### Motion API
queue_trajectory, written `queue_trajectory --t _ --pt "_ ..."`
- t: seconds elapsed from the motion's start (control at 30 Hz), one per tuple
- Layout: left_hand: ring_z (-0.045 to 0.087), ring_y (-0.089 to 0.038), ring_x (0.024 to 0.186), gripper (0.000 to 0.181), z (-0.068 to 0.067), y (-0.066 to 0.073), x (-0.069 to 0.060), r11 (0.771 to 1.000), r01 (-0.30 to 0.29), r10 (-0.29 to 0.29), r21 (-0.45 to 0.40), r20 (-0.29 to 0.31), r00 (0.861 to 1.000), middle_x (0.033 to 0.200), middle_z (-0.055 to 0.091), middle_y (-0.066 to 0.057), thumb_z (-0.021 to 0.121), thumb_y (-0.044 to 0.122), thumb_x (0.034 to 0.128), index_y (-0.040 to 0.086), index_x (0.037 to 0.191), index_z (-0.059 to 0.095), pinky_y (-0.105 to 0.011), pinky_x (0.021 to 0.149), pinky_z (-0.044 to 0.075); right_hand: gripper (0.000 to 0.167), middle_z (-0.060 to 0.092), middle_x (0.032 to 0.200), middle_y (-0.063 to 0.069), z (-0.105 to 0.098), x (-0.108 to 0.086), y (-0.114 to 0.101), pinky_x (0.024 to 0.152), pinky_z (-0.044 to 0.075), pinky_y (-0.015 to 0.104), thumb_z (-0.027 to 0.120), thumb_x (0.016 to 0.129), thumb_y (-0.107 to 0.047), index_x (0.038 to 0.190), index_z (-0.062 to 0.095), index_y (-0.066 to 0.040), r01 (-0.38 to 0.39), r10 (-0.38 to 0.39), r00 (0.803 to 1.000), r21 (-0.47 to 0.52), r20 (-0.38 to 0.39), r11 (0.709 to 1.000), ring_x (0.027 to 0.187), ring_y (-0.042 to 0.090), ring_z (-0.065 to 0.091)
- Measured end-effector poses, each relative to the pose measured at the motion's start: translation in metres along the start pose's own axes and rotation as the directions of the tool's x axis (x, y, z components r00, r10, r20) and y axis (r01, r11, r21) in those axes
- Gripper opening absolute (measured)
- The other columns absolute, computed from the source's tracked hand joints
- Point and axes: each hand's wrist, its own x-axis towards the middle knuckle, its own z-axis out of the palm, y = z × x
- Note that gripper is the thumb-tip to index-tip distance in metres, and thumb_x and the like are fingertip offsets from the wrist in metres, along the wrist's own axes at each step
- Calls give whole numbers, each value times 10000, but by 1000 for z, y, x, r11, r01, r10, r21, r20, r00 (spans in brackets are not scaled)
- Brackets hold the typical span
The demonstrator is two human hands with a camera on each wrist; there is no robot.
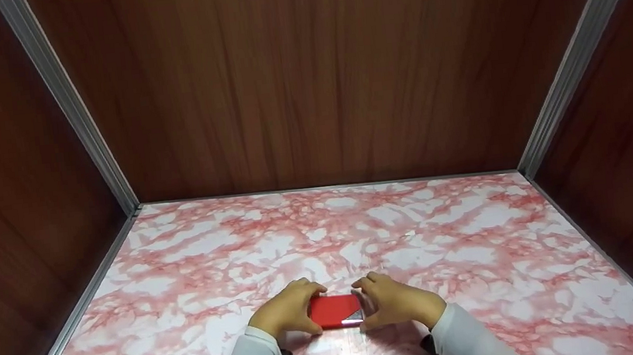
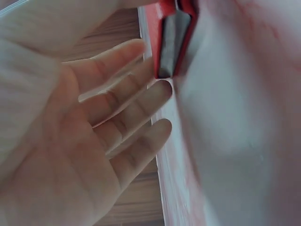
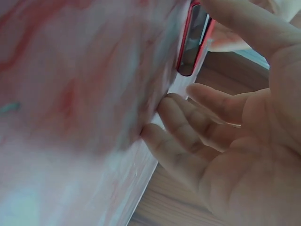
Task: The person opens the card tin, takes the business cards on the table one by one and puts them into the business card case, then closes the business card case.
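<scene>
A flat red rectangular case (image 1: 330,311) with a silvery triangular corner lies on the marbled tabletop between both hands. My left hand (image 1: 289,310) is at its left end, thumb by the near corner and fingers beyond the far one. In the left wrist view those fingers are nearly straight beside the case (image 2: 175,42), whose grey end shows. My right hand (image 1: 394,301) stands at the right end, thumb and forefinger spread around it. In the right wrist view its fingers bend loosely, below the case's dark, red-rimmed end (image 3: 193,42). Whether either thumb touches the case is unclear.
Pink-and-white marbled tabletop (image 1: 326,217) spreads around the hands. Brown wood-grain panels (image 1: 306,78) rise at the back and both sides, joined by grey metal corner posts (image 1: 73,103).
</scene>
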Motion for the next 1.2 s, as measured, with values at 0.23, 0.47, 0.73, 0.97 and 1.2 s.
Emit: queue_trajectory --t 0.23,0.47,0.73,0.97,1.2 --pt "543 -180 1142 748 -5 -7 -8 998 53 -53 -14 11 999 1199 617 -26 933 220 684 32 1336 617 -377 1047 448 791 561 1186 73 2 2 -5 935 498 425 849 785 -442 1367 537 -7 33 -32 999 -54 16 998 1106 280 534" --pt "543 -167 1122 693 -6 -10 -13 999 43 -42 -33 7 999 1168 624 2 927 222 689 46 1296 644 -388 1042 449 690 557 1163 24 9 3 -6 899 502 384 844 787 -441 1307 596 -60 51 -53 998 -113 -21 992 1049 225 502" --pt "523 -139 1089 617 -6 -9 -14 998 57 -57 -16 13 998 1135 611 38 912 240 709 72 1253 675 -384 1021 461 630 563 1155 13 11 3 -2 913 507 379 824 824 -420 1289 609 -53 62 -66 997 -97 -42 993 1081 207 526" --pt "529 -127 1073 600 -4 -6 -8 999 50 -50 13 5 999 1110 623 54 912 243 701 77 1234 693 -355 1010 465 615 560 1150 16 8 0 2 902 509 371 830 824 -399 1282 611 -52 52 -54 998 -57 -34 997 1068 196 532" --pt "536 -139 1096 599 1 -2 -1 998 59 -59 10 8 998 1112 623 63 912 258 709 87 1239 692 -347 1033 455 586 551 1131 19 4 -4 8 894 500 360 847 806 -340 1252 613 -42 46 -47 999 -26 -25 999 1035 183 524"
